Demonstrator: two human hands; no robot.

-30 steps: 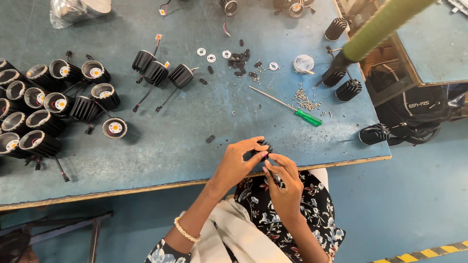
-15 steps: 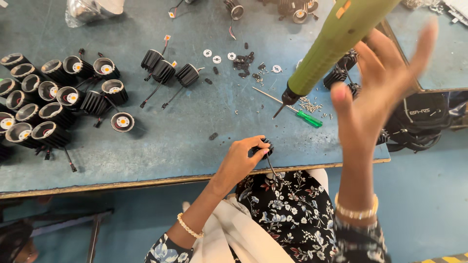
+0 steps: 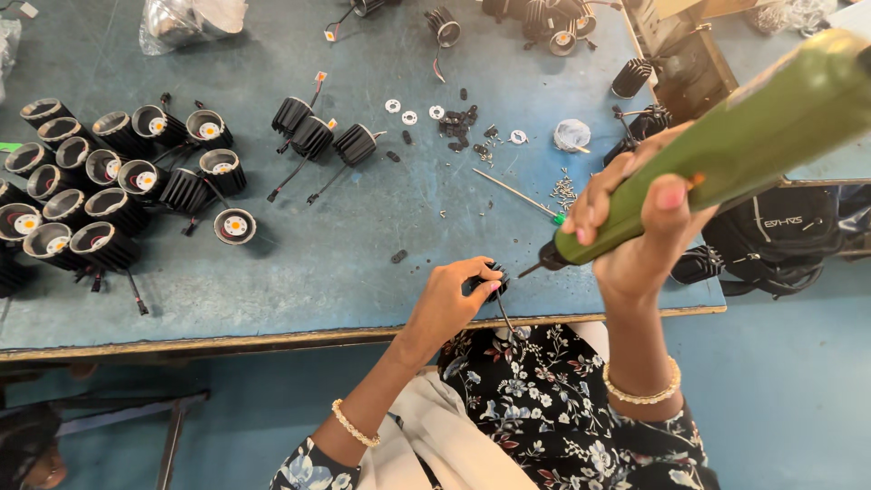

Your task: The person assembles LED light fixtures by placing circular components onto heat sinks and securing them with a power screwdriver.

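My left hand [image 3: 451, 298] grips a small black finned lamp housing [image 3: 494, 279] at the near edge of the blue-grey table [image 3: 345, 245]; a dark wire hangs from it. My right hand [image 3: 635, 227] is closed around a green electric screwdriver [image 3: 726, 145], raised above the table. Its bit tip [image 3: 531, 269] points down-left, just right of the housing and a little apart from it.
Several black finned housings with white LED discs [image 3: 100, 191] cluster at the left. Three more with wires [image 3: 313, 136] lie mid-table. Washers and small black parts [image 3: 454, 122], loose screws [image 3: 564, 192] and a green-handled hand screwdriver [image 3: 522, 195] lie behind. A black bag [image 3: 780, 236] sits at right.
My right hand left the housing, reached up to the hanging green screwdriver, grasped it and brought it down toward the housing. My left hand kept hold of the housing.
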